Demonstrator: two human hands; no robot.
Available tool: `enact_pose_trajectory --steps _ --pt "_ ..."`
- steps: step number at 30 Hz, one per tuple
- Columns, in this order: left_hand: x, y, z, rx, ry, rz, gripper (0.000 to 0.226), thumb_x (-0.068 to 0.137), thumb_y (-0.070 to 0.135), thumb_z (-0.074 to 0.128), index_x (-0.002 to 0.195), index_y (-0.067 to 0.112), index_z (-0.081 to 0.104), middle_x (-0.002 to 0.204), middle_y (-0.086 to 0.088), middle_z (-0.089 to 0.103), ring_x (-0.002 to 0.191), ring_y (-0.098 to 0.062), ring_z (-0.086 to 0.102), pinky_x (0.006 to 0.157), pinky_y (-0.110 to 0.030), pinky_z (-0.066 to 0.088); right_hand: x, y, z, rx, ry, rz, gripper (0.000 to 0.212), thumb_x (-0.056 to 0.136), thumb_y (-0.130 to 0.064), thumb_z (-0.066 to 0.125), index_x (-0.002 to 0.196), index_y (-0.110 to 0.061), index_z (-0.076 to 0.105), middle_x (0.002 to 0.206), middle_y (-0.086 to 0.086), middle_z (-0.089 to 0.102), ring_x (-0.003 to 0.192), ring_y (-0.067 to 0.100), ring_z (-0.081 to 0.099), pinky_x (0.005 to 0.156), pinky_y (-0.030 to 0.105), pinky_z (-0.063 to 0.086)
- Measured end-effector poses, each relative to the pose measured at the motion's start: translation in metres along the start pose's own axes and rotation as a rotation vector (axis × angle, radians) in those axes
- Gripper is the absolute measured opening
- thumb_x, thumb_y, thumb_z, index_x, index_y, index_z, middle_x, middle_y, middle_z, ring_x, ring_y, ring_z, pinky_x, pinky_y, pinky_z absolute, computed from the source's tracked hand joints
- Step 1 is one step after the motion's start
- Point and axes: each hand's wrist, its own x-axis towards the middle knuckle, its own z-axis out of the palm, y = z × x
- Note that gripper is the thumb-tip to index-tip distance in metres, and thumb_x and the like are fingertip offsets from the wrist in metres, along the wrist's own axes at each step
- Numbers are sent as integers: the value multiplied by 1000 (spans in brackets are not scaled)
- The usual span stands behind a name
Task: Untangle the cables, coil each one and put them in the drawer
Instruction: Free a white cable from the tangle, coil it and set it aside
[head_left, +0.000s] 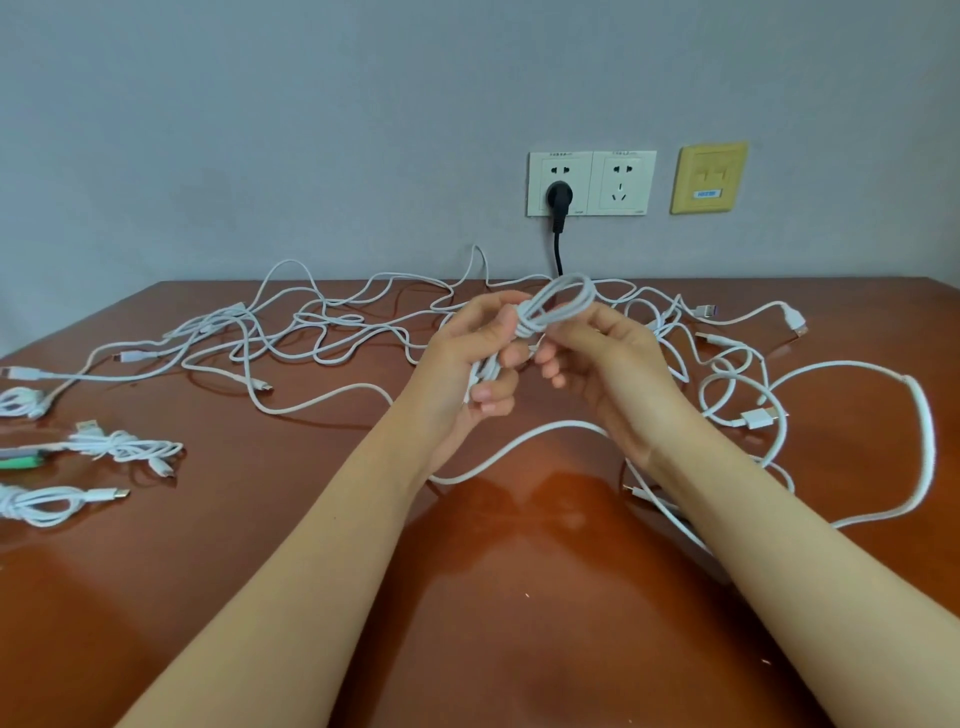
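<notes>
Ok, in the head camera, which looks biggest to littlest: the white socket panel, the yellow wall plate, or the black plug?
1. white socket panel, a wide double plate
2. yellow wall plate
3. black plug
All three look about equally far from the camera, so nearness does not upset the order.

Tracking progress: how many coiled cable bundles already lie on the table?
3, at the left of the table: far bundle; middle bundle; near bundle. More may lie out of view. The held coil is not counted.

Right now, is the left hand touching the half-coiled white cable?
Touching. The head view shows the left hand with its fingers curled round the lower strands of the half-coiled white cable; no gap is visible.
</notes>
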Motion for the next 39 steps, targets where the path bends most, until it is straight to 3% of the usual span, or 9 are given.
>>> enact_pose_trajectory --steps 6,10,13,15,20,24,30,35,39 --pt "2 -4 -4 -33 120 -115 16 98 25 39 93 15 49 56 3 51 37 -7 39 40 -13 33 -3 1 -2 -16 -66 -77 13 88 5 51 87 -6 58 63 2 69 57 9 64 59 16 52" --pt "3 -8 -3 241 119 -112 24 101 22 34 88 18 52 64 1 59 43 -7 52 41 -15 38 -3 4 -1 -119 7 -124 10 88 -3 55 80 -8 58 52 -1 63 48 7 57 51 16 46" --pt "6 -20 -3 533 134 68 30 102 11 33 89 27 54 86 -3 61 74 -12 62 73 -28 50 -4 8 0 -200 63 -125 13 86 -7 61 73 -10 58 60 6 56 51 9 51 54 20 44" --pt "5 -23 0 644 132 204 35 99 1 35 92 30 52 94 -3 59 91 -17 56 89 -34 45 -5 10 1 -210 69 -101 13 86 -9 61 73 -10 58 70 11 55 59 14 54 61 26 49" --pt "5 -20 7 673 211 327 45 92 -9 37 93 34 51 90 13 60 84 3 56 75 -6 42 -6 11 1 -210 45 -78 16 88 -7 59 73 -9 55 61 0 58 53 9 60 58 30 58" --pt "4 -19 10 692 238 339 46 86 -13 40 85 31 53 86 15 60 77 10 57 71 -4 41 -6 18 2 -436 120 -175 22 81 -22 68 64 -23 55 70 8 58 70 25 58 79 53 53" --pt "2 -16 11 655 255 279 46 87 -14 36 83 29 53 86 10 61 78 0 59 75 -12 47 -7 19 7 -405 179 -140 30 75 -30 69 53 -23 49 55 4 52 62 37 54 75 61 49" --pt "3 -13 14 428 290 183 43 87 -16 36 78 20 58 76 -2 63 68 -19 60 72 -37 53 -5 15 7 -351 174 -152 31 87 -14 62 62 -11 44 46 -2 47 48 17 49 65 48 52" --pt "1 -9 12 501 230 199 36 86 -12 43 80 20 58 76 1 62 71 -12 59 76 -28 49 -3 8 5 -274 107 10 26 87 -13 61 66 -11 45 52 5 48 38 10 49 49 26 48"
